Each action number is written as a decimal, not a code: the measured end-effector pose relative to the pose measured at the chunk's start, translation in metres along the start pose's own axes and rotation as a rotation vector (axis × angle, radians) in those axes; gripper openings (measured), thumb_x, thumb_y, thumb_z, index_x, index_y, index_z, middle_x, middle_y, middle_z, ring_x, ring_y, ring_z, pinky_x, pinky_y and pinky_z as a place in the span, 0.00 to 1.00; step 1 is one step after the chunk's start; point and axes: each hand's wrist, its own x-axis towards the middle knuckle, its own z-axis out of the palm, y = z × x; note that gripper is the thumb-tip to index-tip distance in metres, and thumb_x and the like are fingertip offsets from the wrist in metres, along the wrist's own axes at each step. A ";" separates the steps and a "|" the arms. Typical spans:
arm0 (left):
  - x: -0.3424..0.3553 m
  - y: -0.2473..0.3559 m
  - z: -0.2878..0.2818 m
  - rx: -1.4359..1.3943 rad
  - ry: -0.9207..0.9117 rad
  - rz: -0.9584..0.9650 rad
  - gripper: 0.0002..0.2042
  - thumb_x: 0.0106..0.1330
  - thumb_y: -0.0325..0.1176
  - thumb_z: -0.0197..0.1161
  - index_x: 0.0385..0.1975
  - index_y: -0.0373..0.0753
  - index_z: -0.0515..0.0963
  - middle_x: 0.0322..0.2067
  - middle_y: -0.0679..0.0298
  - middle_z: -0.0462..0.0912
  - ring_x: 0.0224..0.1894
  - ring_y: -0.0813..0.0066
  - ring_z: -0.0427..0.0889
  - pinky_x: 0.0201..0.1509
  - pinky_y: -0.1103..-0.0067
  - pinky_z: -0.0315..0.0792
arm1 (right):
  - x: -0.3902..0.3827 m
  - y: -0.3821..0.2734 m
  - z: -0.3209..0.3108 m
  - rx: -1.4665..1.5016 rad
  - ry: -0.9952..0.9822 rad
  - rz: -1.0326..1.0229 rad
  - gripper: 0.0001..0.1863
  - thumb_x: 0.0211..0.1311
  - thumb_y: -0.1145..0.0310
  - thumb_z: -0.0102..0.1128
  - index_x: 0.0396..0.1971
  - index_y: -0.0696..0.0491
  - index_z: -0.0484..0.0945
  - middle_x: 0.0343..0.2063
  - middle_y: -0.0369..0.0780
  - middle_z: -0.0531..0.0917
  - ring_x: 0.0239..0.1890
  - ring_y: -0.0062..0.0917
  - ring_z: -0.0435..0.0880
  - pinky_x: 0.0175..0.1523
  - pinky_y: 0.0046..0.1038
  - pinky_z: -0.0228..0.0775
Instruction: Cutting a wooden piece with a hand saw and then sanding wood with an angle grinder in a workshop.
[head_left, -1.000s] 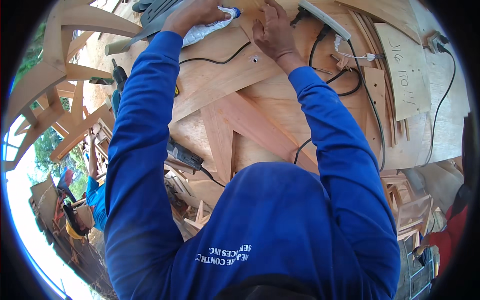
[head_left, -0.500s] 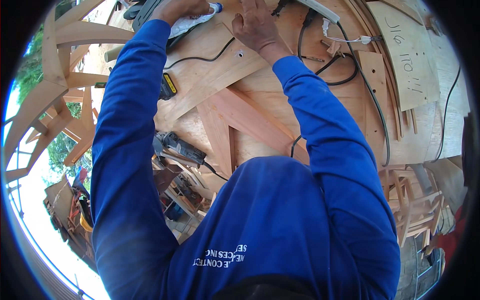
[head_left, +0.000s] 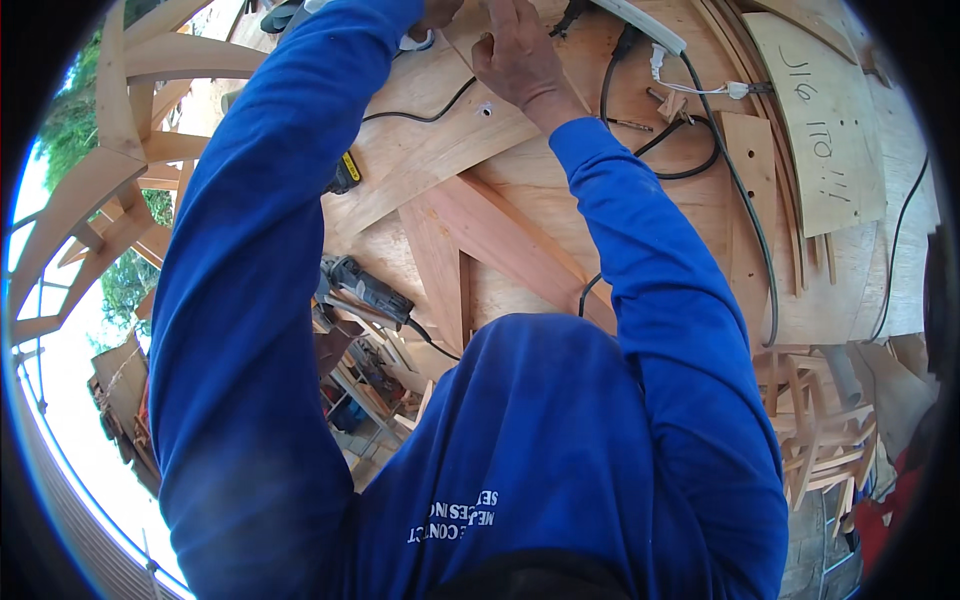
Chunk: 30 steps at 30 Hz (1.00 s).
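At the top edge, my left hand (head_left: 438,14) is partly cut off, fingers hidden, beside a white object with blue (head_left: 416,40) mostly behind my sleeve. My right hand (head_left: 518,70) is just right of it over a plywood board (head_left: 420,180), fingers bent; what they hold, if anything, is unclear. A black cord (head_left: 420,116) runs below both hands, near a small hole in the board. A yellow-black battery tool (head_left: 348,172) shows beside my left forearm. Lower, a grey power tool (head_left: 370,290) lies near reddish wooden pieces (head_left: 500,240).
A white power strip (head_left: 650,30) with plugs and looped cords sits right of my right hand. A marked pale board (head_left: 815,120) and strips lie at the right. Curved wooden frames (head_left: 105,175) fill the left; more frames (head_left: 820,430) stand lower right, near someone in red (head_left: 880,515).
My left hand has moved right and up to beside my right hand. Compared with one second ago, my right hand is slightly left. The co-worker at the left has left the view.
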 end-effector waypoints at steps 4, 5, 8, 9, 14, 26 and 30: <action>0.012 0.029 0.024 0.239 -0.309 -0.642 0.20 0.55 0.45 0.74 0.38 0.33 0.85 0.37 0.50 0.87 0.38 0.51 0.86 0.46 0.66 0.78 | 0.002 0.005 -0.005 -0.037 -0.056 0.013 0.29 0.49 0.77 0.57 0.56 0.66 0.69 0.56 0.62 0.72 0.60 0.58 0.71 0.67 0.47 0.67; -0.010 0.018 0.024 0.030 -0.064 -0.400 0.18 0.54 0.44 0.72 0.34 0.34 0.86 0.34 0.49 0.87 0.36 0.51 0.87 0.43 0.64 0.79 | -0.002 0.005 -0.009 -0.046 -0.061 0.023 0.29 0.49 0.77 0.57 0.56 0.66 0.69 0.56 0.62 0.72 0.60 0.58 0.71 0.67 0.47 0.67; -0.058 -0.005 0.017 -0.361 0.440 0.040 0.16 0.51 0.43 0.68 0.27 0.34 0.87 0.28 0.48 0.87 0.31 0.52 0.88 0.38 0.61 0.81 | 0.007 0.000 -0.007 -0.107 -0.037 0.000 0.29 0.48 0.77 0.57 0.55 0.66 0.70 0.56 0.62 0.72 0.60 0.57 0.72 0.67 0.46 0.68; -0.052 -0.010 0.021 -0.240 0.303 -0.203 0.16 0.51 0.44 0.68 0.25 0.34 0.86 0.27 0.48 0.86 0.31 0.51 0.87 0.38 0.61 0.80 | 0.006 -0.003 -0.006 -0.104 -0.045 -0.007 0.29 0.48 0.77 0.57 0.55 0.66 0.70 0.56 0.62 0.72 0.60 0.57 0.72 0.67 0.46 0.68; -0.018 -0.001 0.027 0.002 0.104 -0.627 0.17 0.51 0.44 0.67 0.20 0.32 0.85 0.22 0.46 0.84 0.28 0.50 0.86 0.37 0.61 0.79 | 0.006 -0.001 -0.005 -0.083 -0.084 0.065 0.29 0.47 0.78 0.58 0.55 0.67 0.70 0.56 0.62 0.73 0.60 0.57 0.73 0.68 0.44 0.67; 0.005 -0.026 0.038 0.206 -0.038 -0.486 0.16 0.49 0.42 0.66 0.14 0.32 0.82 0.19 0.43 0.81 0.25 0.49 0.85 0.29 0.60 0.77 | 0.001 0.003 0.002 -0.062 -0.041 0.083 0.32 0.46 0.77 0.57 0.57 0.68 0.68 0.55 0.61 0.73 0.61 0.55 0.73 0.69 0.43 0.66; 0.016 -0.031 0.038 0.221 -0.096 -0.462 0.14 0.47 0.41 0.67 0.17 0.33 0.84 0.22 0.43 0.83 0.26 0.50 0.86 0.29 0.60 0.77 | -0.001 0.008 0.001 -0.065 -0.048 0.105 0.33 0.46 0.76 0.57 0.58 0.68 0.68 0.56 0.61 0.73 0.61 0.54 0.72 0.69 0.43 0.65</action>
